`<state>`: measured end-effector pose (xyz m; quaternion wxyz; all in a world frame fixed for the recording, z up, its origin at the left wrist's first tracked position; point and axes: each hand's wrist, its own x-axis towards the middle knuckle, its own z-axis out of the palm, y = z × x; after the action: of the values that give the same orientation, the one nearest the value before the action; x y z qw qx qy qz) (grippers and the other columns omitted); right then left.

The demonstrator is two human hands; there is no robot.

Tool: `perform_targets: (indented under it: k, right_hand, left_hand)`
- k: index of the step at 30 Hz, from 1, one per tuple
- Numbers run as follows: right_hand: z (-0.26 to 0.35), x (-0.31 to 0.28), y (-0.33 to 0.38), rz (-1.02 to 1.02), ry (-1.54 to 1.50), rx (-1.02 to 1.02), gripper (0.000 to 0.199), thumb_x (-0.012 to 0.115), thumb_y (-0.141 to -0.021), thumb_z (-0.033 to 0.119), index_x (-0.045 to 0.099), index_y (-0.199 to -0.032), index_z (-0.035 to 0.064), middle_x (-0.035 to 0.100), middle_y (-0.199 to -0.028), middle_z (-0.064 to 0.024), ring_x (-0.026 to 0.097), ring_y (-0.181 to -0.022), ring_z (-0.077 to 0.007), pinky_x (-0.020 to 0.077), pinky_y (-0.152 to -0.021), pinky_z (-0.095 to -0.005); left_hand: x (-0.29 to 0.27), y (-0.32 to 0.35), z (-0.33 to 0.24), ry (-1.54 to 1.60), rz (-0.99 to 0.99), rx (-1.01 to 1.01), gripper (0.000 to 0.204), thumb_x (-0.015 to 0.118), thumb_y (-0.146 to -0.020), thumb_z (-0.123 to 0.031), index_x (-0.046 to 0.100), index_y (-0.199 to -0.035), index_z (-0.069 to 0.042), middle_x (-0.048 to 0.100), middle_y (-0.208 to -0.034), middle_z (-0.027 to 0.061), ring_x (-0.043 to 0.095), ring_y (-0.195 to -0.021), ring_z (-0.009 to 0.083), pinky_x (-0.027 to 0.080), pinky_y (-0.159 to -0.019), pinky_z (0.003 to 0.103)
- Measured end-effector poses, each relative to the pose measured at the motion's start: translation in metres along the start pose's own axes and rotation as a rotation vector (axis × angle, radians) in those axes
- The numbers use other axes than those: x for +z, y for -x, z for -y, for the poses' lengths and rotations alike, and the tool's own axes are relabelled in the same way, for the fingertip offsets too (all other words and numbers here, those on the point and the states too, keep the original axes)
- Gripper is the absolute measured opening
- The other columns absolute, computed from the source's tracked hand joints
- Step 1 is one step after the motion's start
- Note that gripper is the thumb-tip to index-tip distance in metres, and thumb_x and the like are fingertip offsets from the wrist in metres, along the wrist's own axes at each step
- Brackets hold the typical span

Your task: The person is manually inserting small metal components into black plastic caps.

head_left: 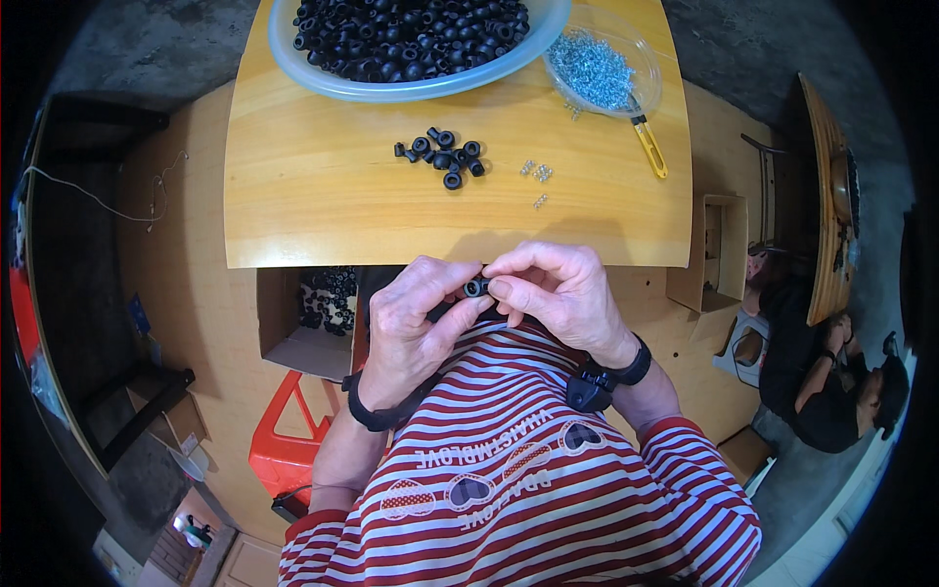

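A small black ring part (476, 287) is pinched between both hands just below the near edge of the wooden surface (323, 196). The left hand (411, 328) fingers are closed on it from the left as a steady support; the right hand (558, 298) fingers are closed on its right end. A loose cluster of black parts (445, 157) and small metal screws (538, 174) is kept within reach.

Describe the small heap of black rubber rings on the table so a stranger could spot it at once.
On the pale wooden tabletop, look below the big translucent bowl of black rubber rings. The small heap of black rubber rings lies loose on bare wood, left of a few tiny silver screws; unlike its neighbours, in no bowl.
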<state>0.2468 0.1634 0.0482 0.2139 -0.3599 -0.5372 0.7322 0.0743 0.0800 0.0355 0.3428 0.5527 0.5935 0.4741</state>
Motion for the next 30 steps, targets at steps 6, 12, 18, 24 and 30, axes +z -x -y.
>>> perform_targets:
  k: [6, 12, 18, 24, 30]
  right_hand:
    - [0.002, -0.003, 0.000, -0.001, -0.087, 0.046, 0.011, 0.067, -0.090, 0.006, 0.068, -0.097, -0.0017, 0.068, -0.082, -0.0048, 0.063, -0.065, -0.0067, 0.0516, -0.056, -0.0193]
    - [0.002, -0.003, 0.001, 0.008, -0.078, -0.016, 0.010, 0.065, -0.090, 0.005, 0.068, -0.097, -0.0021, 0.069, -0.082, -0.0055, 0.064, -0.064, -0.0071, 0.0517, -0.056, -0.0195]
    - [0.006, -0.009, -0.001, 0.058, 0.002, 0.025, 0.009, 0.065, -0.090, 0.005, 0.068, -0.095, -0.0024, 0.068, -0.077, -0.0049, 0.063, -0.062, -0.0067, 0.0521, -0.056, -0.0197]
    - [0.004, -0.009, -0.002, 0.069, -0.029, 0.056, 0.008, 0.066, -0.090, 0.006, 0.068, -0.092, -0.0014, 0.068, -0.074, -0.0042, 0.063, -0.060, -0.0065, 0.0513, -0.055, -0.0200]
    - [-0.014, -0.013, -0.010, 0.083, -0.206, 0.054, 0.009, 0.070, -0.087, 0.006, 0.067, -0.092, -0.0017, 0.067, -0.075, -0.0050, 0.061, -0.060, -0.0063, 0.0496, -0.054, -0.0190]
  left_hand:
    - [0.001, 0.002, 0.005, 0.064, -0.023, -0.002, 0.031, 0.080, -0.072, -0.001, 0.069, -0.101, 0.001, 0.067, -0.085, 0.0090, 0.060, -0.069, 0.0146, 0.049, -0.062, 0.025]
    - [0.001, 0.001, 0.003, 0.073, -0.037, 0.050, 0.032, 0.080, -0.072, -0.002, 0.069, -0.101, 0.001, 0.067, -0.085, 0.0098, 0.061, -0.070, 0.0156, 0.049, -0.062, 0.026]
    - [-0.001, -0.002, 0.000, 0.001, -0.009, 0.083, 0.031, 0.079, -0.072, -0.001, 0.068, -0.101, 0.001, 0.067, -0.085, 0.0119, 0.064, -0.074, 0.0206, 0.051, -0.064, 0.029]
    - [-0.001, -0.004, -0.004, -0.047, 0.020, 0.121, 0.031, 0.077, -0.070, -0.001, 0.068, -0.099, 0.002, 0.066, -0.084, 0.0127, 0.064, -0.078, 0.0267, 0.052, -0.069, 0.034]
    - [0.001, -0.007, -0.004, -0.057, 0.017, 0.154, 0.029, 0.077, -0.071, -0.001, 0.068, -0.098, 0.001, 0.065, -0.083, 0.0115, 0.063, -0.077, 0.0266, 0.051, -0.068, 0.035]
